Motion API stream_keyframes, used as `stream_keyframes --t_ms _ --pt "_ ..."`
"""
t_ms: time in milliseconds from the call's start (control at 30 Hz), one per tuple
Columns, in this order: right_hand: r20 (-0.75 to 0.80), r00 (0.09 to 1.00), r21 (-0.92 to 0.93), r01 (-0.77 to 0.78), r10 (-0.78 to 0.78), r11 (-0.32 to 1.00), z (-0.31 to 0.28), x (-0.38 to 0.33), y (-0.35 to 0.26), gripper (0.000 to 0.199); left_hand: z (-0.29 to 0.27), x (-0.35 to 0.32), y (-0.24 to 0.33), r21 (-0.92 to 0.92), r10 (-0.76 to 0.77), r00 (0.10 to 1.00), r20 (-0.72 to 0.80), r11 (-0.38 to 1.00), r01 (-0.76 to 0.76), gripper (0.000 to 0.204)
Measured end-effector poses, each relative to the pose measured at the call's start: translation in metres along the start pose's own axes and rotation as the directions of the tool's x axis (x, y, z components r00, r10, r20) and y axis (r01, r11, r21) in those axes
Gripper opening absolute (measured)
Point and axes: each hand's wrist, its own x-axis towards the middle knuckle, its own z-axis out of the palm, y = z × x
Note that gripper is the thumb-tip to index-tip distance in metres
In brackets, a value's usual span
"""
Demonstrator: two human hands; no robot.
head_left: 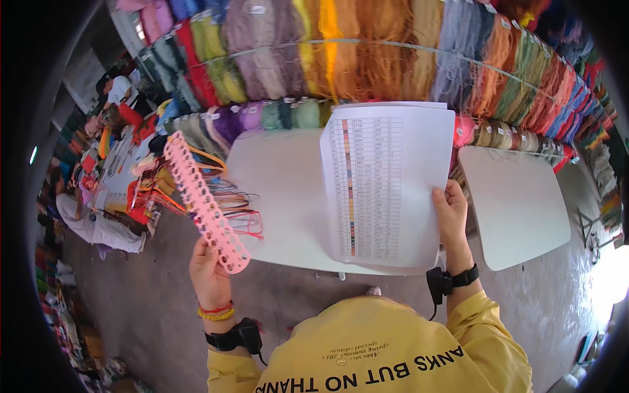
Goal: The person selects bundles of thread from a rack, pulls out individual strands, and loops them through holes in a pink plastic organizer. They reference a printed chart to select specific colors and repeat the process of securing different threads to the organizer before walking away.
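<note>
My left hand [208, 265] grips the near end of a long pink thread organizer card [203, 203], punched with rows of holes along both sides. Strands of coloured thread [242, 208] hang around its right side, over the white table's left edge; which holes they pass through is too small to tell. My right hand [451, 208] pinches the right edge of a sheaf of white paper [419, 164], thumb on top. Printed on the top sheet is a table with a narrow column of colour swatches. The paper is held up over the white table [282, 177].
Skeins of coloured thread [380, 59] hang in dense rows across the far side. A second white table [517, 203] stands at the right. Farther left, people [121, 90] are near another table [121, 170] heaped with coloured thread. Grey floor [164, 275] lies between.
</note>
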Motion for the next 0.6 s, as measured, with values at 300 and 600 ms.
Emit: stream_keyframes --t_ms 300,600 --pt "0.114 0.993 0.090 0.006 -0.016 0.996 0.161 -0.058 -0.001 0.014 -0.161 -0.091 0.115 0.093 0.239 0.929 -0.281 0.971 -0.222 0.027" --pt "0.388 0.921 0.137 -0.098 0.038 0.986 0.339 -0.104 0.019 0.015 -0.279 -0.172 0.163 0.213 0.244 0.786 -0.568 0.966 -0.147 0.027"
